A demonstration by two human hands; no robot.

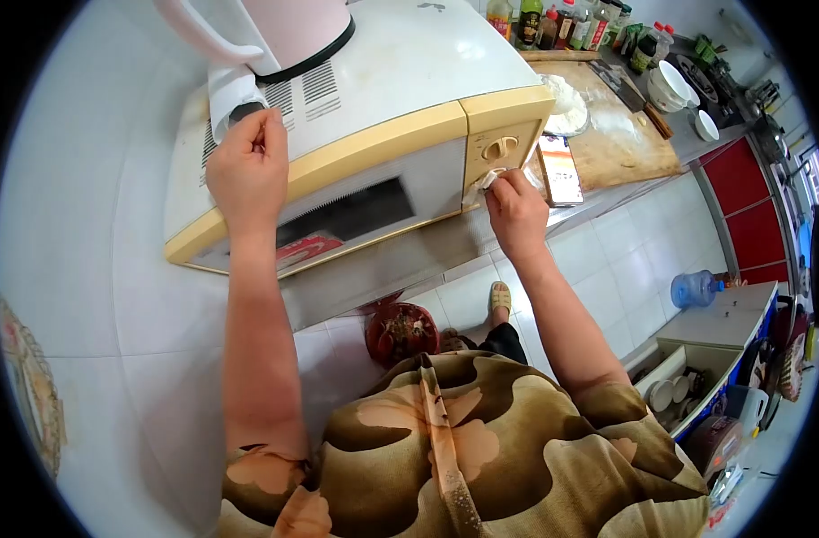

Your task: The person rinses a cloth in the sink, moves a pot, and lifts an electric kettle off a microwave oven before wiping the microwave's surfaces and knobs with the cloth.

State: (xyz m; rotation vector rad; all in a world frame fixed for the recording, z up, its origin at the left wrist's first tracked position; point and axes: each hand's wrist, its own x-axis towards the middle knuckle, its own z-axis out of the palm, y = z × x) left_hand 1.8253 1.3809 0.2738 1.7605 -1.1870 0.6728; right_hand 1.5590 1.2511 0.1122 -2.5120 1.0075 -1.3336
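A cream-and-white microwave oven [383,170] stands across the view, with a dial [499,148] on its right side. At the lower control of its panel, my right hand [517,215] is closed in a pinch on a crumpled white wipe [488,180]. My left hand [248,175] is a closed fist over the oven's top left edge. Just beyond that fist lie a white item [226,94] and a small dark piece [246,111]; whether the fingers hold anything is hidden. A pink kettle [293,31] stands on the oven, near my left hand.
Right of the oven are a phone [560,170], a plate of white flour [564,106], and a wooden board [620,134] with a knife [618,85]. Bottles [566,25] and white bowls [668,87] stand behind. Below are a red bin [402,335] and an open drawer [710,363].
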